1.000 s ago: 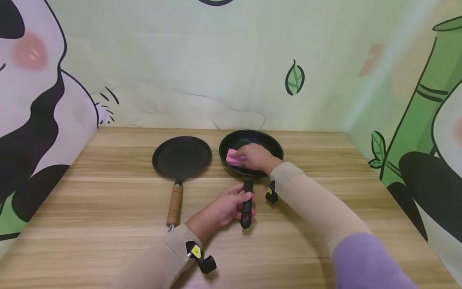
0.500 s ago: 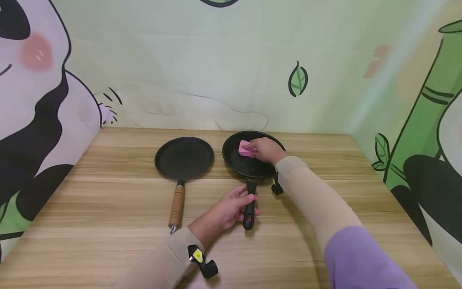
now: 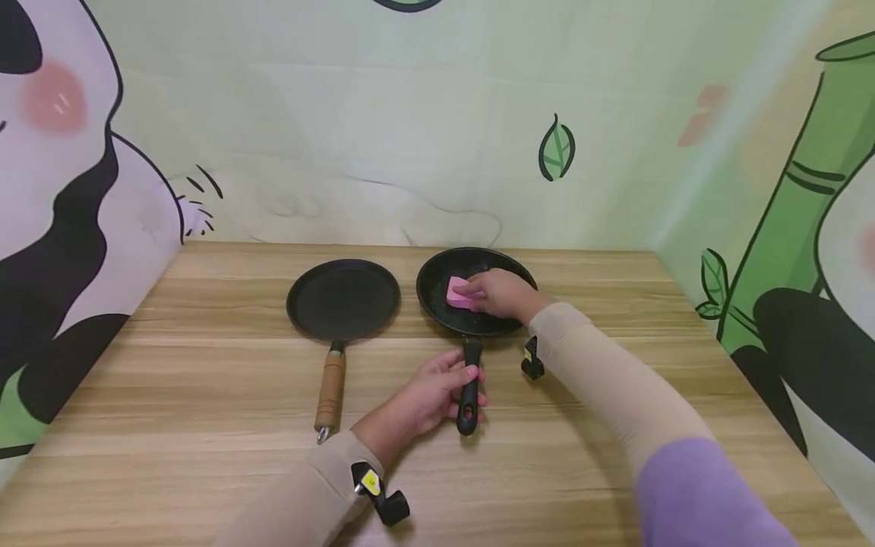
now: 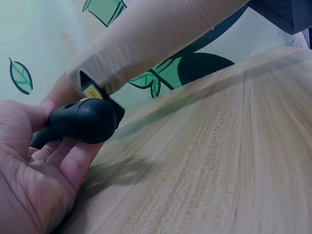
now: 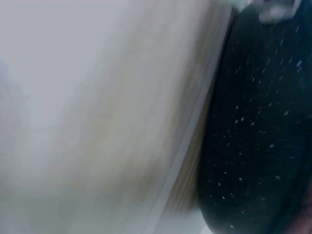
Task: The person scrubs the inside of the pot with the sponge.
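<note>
In the head view my left hand (image 3: pixel 432 393) holds the black handle (image 3: pixel 469 399) of a deep dark frying pan (image 3: pixel 432 300), thumb on top and fingers underneath. The left wrist view shows the rounded handle end (image 4: pixel 95 119) between thumb and fingers, raised over the tabletop. My right hand (image 3: pixel 504 293) pinches a pink sponge (image 3: pixel 456 292) inside the pan, over its cooking surface. Light specks dot the dark pan interior (image 5: pixel 253 136) in the right wrist view, where the sponge does not show. Part of the pan's right side is hidden behind the right hand.
Left of the frying pan lies a flat black crepe pan (image 3: pixel 344 300) with a wooden handle (image 3: pixel 330 389) and a metal hanging loop. Both pans are near the back of the wood-grain table (image 3: pixel 225 365). A painted wall (image 3: pixel 307 114) rises right behind it.
The right hand has swept the sponge back and to the right inside the pan, then partly forward and left again. The left hand keeps its hold on the handle.
</note>
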Motion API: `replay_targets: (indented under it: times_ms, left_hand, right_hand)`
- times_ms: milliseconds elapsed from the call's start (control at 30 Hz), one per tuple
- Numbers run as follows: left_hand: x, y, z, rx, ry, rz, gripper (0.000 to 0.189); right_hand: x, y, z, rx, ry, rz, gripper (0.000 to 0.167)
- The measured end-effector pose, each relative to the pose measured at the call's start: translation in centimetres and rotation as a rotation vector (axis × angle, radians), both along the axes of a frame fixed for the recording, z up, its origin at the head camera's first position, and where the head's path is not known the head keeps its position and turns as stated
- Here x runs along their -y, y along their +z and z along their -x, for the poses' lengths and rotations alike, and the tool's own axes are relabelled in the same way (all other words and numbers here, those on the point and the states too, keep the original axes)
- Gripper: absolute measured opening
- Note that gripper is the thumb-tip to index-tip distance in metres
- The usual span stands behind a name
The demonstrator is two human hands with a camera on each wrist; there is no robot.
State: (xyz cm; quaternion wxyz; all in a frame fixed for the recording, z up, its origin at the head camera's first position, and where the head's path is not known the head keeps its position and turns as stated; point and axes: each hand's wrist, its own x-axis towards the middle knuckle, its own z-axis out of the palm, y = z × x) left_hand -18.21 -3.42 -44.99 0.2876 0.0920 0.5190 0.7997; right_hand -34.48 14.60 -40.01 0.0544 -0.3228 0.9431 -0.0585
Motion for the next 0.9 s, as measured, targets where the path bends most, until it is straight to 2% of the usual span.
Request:
replay_targets:
  times_ms: [233,367,467,667,900]
  left_hand:
    - [0.0,0.1,0.1,-0.006,0.017,0.002,0.039]
    - [-0.1,0.2,0.0,-0.001,0.019,0.011,0.04]
    - [-0.1,0.3,-0.2,0.01,0.019,0.017,0.042]
    - [0.0,0.3,-0.3,0.013,0.02,0.02,0.042]
    - [0.0,0.3,-0.2,0.01,0.011,0.019,0.04]
  right_hand:
    - [-0.1,1.0,-2.3,0.053,0.105,0.014,0.04]
    - [-0.3,1.0,-3.0,0.034,0.164,0.022,0.038]
    - [-0.4,0.8,-3.2,0.026,0.172,0.021,0.037]
    - [-0.2,0.4,-3.1,0.006,0.144,0.014,0.037]
    - [0.2,0.3,-2.4,-0.003,0.034,0.021,0.036]
